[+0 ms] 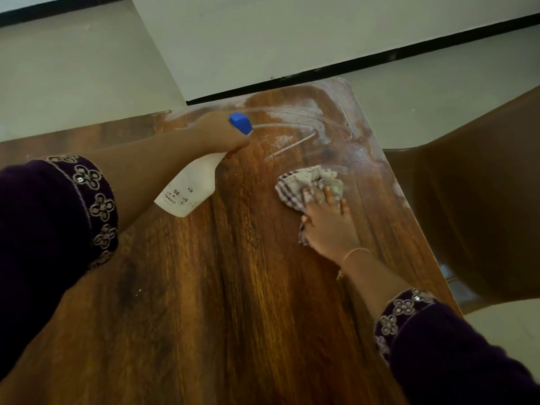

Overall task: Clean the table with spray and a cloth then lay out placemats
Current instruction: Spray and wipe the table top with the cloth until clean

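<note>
Wooden counter (228, 287), dark grain. White spray streaks (295, 127) at 1 o'clock. Checked cloth (309, 182) crumpled flat on it, 2 o'clock.

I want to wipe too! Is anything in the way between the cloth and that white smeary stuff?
Nothing visible. The checked cloth, under the right hand, has bare wooden table between it and the white streaks.

Head-worn wide-angle view, looking forward and steeply down from above the near edge of the wooden table (233, 287). The camera sits close: both forearms enter from the bottom corners, and the tabletop fills most of the frame. The horizon is tilted, with tiled floor (73, 68) across the top.
</note>
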Tool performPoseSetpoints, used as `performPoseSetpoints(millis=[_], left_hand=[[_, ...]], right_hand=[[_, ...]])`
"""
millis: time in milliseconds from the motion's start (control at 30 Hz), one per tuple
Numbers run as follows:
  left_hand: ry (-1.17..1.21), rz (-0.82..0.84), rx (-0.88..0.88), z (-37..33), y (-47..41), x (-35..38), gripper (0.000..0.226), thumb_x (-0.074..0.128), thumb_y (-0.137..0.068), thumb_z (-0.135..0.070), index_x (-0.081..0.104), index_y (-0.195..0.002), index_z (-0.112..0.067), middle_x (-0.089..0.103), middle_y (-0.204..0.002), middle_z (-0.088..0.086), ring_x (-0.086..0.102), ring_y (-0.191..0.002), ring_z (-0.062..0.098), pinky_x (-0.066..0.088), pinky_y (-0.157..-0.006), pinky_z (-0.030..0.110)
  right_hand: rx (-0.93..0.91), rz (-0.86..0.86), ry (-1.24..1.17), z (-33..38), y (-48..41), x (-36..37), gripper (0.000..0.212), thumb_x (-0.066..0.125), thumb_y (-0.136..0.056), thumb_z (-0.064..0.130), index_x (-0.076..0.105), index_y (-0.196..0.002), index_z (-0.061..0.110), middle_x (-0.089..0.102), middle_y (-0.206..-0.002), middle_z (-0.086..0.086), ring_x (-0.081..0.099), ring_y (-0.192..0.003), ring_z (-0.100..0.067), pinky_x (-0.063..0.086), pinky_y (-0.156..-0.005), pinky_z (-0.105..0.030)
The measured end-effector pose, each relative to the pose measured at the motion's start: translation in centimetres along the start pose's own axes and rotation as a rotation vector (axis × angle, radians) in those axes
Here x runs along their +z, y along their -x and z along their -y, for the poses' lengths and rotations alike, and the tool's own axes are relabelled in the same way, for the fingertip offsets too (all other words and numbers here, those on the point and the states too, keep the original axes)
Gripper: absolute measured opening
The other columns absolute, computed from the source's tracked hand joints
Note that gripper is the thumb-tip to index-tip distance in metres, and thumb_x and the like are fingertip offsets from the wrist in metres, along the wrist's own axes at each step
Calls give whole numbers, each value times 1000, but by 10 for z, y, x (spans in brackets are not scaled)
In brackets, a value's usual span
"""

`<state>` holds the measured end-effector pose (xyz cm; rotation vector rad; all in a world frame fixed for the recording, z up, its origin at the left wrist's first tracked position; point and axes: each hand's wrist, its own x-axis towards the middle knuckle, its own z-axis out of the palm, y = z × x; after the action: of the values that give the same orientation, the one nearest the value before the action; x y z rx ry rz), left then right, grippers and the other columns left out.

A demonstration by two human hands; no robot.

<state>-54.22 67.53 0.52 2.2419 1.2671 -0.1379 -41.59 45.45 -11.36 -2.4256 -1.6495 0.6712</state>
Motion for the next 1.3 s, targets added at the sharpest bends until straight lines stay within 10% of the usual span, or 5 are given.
performPoseSetpoints(millis=[100,367,533,833,1300], left_hand=[[90,22,-54,13,-2,-5,13,59,-79,-23,58,-77,-11,63,-80,12,59,-70,19,52,-75,36],[272,69,-48,32,-14,-9,9,61,-75,-15,54,-69,-15,59,-69,7,58,-66,18,52,-72,36],[369,99,-86,44,-12,-28,8,59,-78,-10,58,-70,-10,61,-62,4,61,-55,12,48,-47,21],[282,130,-165,68,-4,-46,7,62,-76,-14,60,-75,-8,60,-65,6,59,-56,16,48,-56,25],[302,62,-180,124,8,-68,9,61,-79,-18,62,-78,-9,66,-69,4,65,-62,14,45,-52,23]], right_hand=[[108,-30,43,-28,-29,-25,59,37,-98,24,16,-152,15,1,-162,-6,-9,-148,-27,-2,-118,-52],[423,-121,-91,-5,-104,-38,59,31,-100,28,9,-154,20,-8,-161,-6,-11,-147,-31,-4,-118,-52],[177,-173,-20,72,-139,-16,63,40,-90,17,21,-150,18,-1,-161,-8,2,-147,-35,2,-116,-57],[-366,-102,102,126,-121,19,51,33,-99,21,24,-150,20,6,-162,-2,-3,-148,-24,-6,-115,-45],[325,-235,-3,60,-152,-27,50,39,-93,14,34,-143,13,9,-160,-11,10,-146,-35,9,-117,-54]])
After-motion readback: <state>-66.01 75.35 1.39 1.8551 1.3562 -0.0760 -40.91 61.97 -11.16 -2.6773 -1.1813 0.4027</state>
